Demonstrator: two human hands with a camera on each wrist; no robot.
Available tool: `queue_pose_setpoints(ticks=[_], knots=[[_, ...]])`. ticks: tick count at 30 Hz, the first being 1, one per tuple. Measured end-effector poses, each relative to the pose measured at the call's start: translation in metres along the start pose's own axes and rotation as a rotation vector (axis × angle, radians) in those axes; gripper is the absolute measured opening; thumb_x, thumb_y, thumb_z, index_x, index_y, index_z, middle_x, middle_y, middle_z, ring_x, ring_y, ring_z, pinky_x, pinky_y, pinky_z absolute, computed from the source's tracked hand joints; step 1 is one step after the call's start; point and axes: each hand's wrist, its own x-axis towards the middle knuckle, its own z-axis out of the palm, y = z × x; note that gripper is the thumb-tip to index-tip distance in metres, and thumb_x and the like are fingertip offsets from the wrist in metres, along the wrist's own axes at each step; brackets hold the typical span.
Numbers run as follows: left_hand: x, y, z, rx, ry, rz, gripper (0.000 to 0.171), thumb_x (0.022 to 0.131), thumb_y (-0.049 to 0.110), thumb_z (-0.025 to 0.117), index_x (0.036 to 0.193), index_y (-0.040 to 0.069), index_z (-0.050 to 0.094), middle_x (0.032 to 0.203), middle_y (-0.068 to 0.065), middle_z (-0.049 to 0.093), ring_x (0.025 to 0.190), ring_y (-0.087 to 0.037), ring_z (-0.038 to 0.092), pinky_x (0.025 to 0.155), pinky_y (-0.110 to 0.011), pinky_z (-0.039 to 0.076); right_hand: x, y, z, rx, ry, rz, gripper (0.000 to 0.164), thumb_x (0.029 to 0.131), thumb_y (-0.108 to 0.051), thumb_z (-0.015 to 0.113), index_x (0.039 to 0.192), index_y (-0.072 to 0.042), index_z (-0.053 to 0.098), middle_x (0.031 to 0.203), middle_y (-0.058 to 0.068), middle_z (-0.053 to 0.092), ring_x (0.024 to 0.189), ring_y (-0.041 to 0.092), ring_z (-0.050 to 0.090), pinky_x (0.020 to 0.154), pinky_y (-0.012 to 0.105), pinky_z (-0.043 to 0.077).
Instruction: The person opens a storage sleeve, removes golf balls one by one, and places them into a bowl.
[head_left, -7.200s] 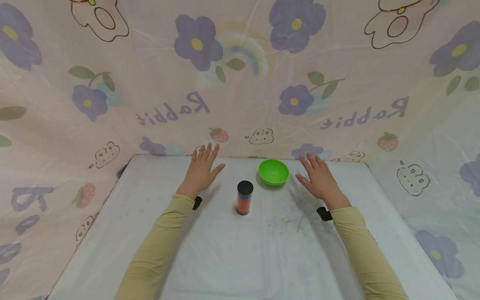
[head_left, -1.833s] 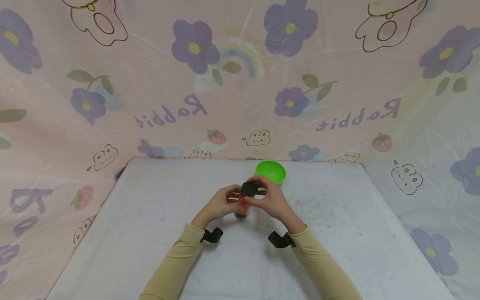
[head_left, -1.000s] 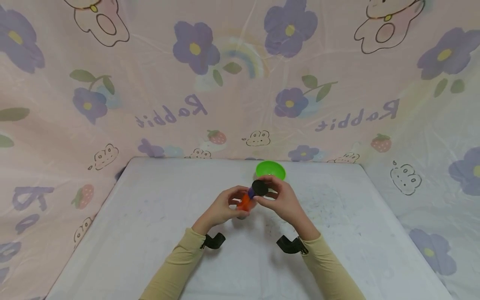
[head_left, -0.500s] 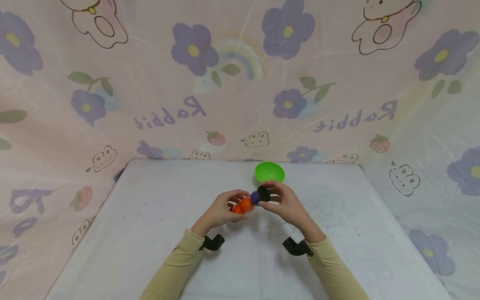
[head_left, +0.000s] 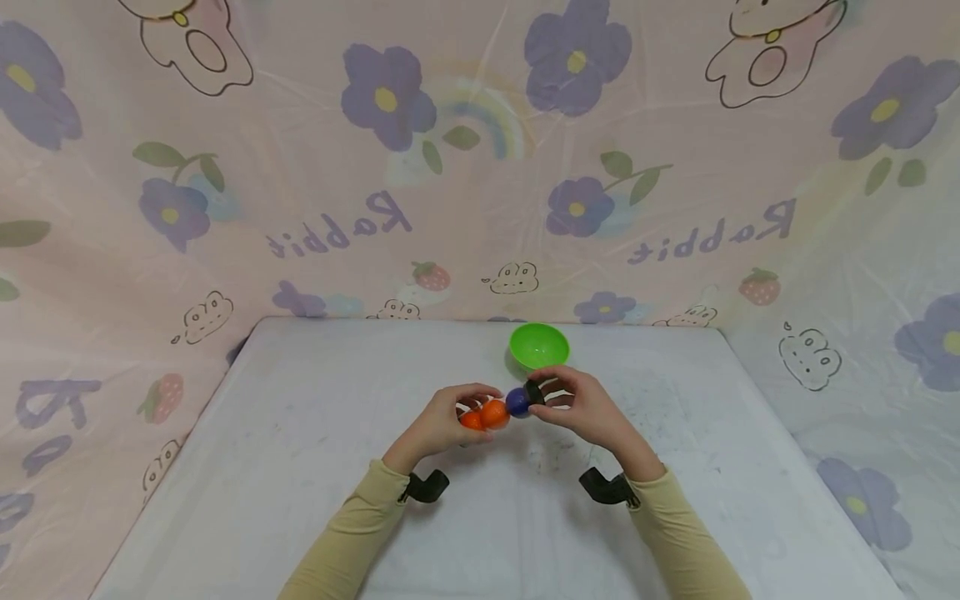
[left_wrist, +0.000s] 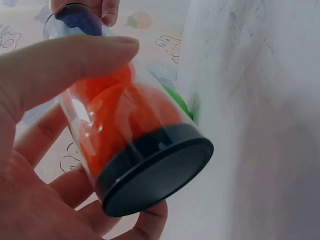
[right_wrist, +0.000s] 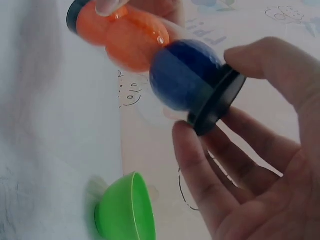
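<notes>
A clear tube of balls [left_wrist: 150,105] is held tilted almost flat above the table. Inside it, orange balls [head_left: 494,414] sit toward the left and a blue ball [right_wrist: 182,75] lies at the right end. My left hand [head_left: 442,421] grips the tube near its left end, thumb across the wall; a black end cap [left_wrist: 160,172] shows past the fingers. My right hand [head_left: 581,407] pinches the black cap [right_wrist: 217,102] at the other end between thumb and fingertips. Just behind the right fingers stands a green bowl [head_left: 540,346].
A white covered table [head_left: 300,500] spreads around the hands, with faint dark smudges on its right side. A printed curtain [head_left: 480,183] with flowers and rabbits rises behind the table's back edge and along both sides.
First the tube stood upright with both hands open beside it. Both hands took hold, and its capped top has tipped over to the right. The bowl stays in place.
</notes>
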Motion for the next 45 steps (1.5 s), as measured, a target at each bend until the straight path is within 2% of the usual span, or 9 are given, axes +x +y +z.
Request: queue_pose_setpoints(ticks=[4,9,16,24,31,33,38,45], knots=[[0.000,0.001,0.001,-0.002,0.001,-0.006,0.055,0.071,0.000,0.082,0.122,-0.001,0.061,0.113,-0.015,0.062,0.101,-0.036,0.054,0.088,-0.048,0.044,-0.001,0.002,-0.002,-0.005,-0.015,0.025,0.043,0.080,-0.020,0.079,0.118,-0.009,0.062,0.111,0.006,0.062,0.098,0.026,0.061,0.082,0.029,0.052],[0.001,-0.001,0.000,-0.006,0.001,0.005,0.054,0.071,-0.001,0.083,0.120,-0.002,0.062,0.112,-0.016,0.062,0.099,-0.036,0.055,0.085,-0.052,0.046,-0.001,0.003,-0.004,-0.004,-0.028,0.021,0.043,0.080,-0.020,0.079,0.117,-0.008,0.062,0.111,0.007,0.062,0.099,0.026,0.061,0.082,0.029,0.053],[0.000,-0.002,-0.002,-0.008,-0.013,0.011,0.053,0.072,0.000,0.082,0.120,-0.002,0.062,0.113,-0.016,0.062,0.100,-0.036,0.055,0.086,-0.050,0.046,-0.001,0.001,-0.004,-0.024,-0.043,0.023,0.040,0.079,-0.010,0.079,0.117,-0.007,0.064,0.112,0.010,0.063,0.096,0.029,0.064,0.081,0.036,0.054],[0.000,0.001,-0.003,-0.010,-0.035,-0.028,0.055,0.071,-0.003,0.082,0.122,-0.001,0.061,0.113,-0.017,0.061,0.102,-0.038,0.054,0.088,-0.050,0.044,-0.007,-0.028,-0.005,-0.064,-0.077,-0.016,0.038,0.079,-0.001,0.076,0.115,0.002,0.064,0.110,0.018,0.062,0.092,0.035,0.065,0.075,0.031,0.055],[0.010,-0.040,0.001,0.045,-0.044,-0.019,0.058,0.069,0.003,0.085,0.122,0.013,0.064,0.110,-0.002,0.062,0.100,-0.026,0.056,0.087,-0.042,0.046,-0.001,0.004,-0.006,-0.062,-0.066,-0.028,0.038,0.078,-0.011,0.080,0.114,-0.010,0.067,0.109,0.008,0.064,0.089,0.024,0.067,0.074,0.032,0.055],[0.011,-0.041,0.001,0.055,-0.048,-0.013,0.058,0.069,0.005,0.085,0.122,0.014,0.064,0.109,0.000,0.062,0.099,-0.024,0.056,0.087,-0.040,0.046,-0.002,0.005,-0.007,-0.050,-0.066,-0.032,0.037,0.077,-0.015,0.081,0.112,-0.013,0.068,0.108,0.006,0.064,0.088,0.021,0.067,0.072,0.029,0.055],[0.011,-0.042,0.002,0.057,-0.058,-0.015,0.058,0.069,0.004,0.085,0.122,0.014,0.064,0.110,0.001,0.063,0.099,-0.021,0.056,0.087,-0.040,0.046,-0.002,0.009,-0.007,-0.011,-0.077,-0.014,0.038,0.077,-0.015,0.081,0.112,-0.012,0.069,0.109,0.008,0.064,0.089,0.023,0.067,0.070,0.029,0.056],[0.012,-0.041,0.002,0.020,-0.077,-0.021,0.060,0.068,0.002,0.085,0.123,0.013,0.063,0.112,-0.004,0.062,0.101,-0.026,0.055,0.088,-0.046,0.045,-0.003,0.007,-0.008,-0.016,-0.085,0.026,0.038,0.077,-0.004,0.079,0.113,-0.007,0.068,0.110,0.011,0.064,0.091,0.027,0.066,0.070,0.029,0.056]])
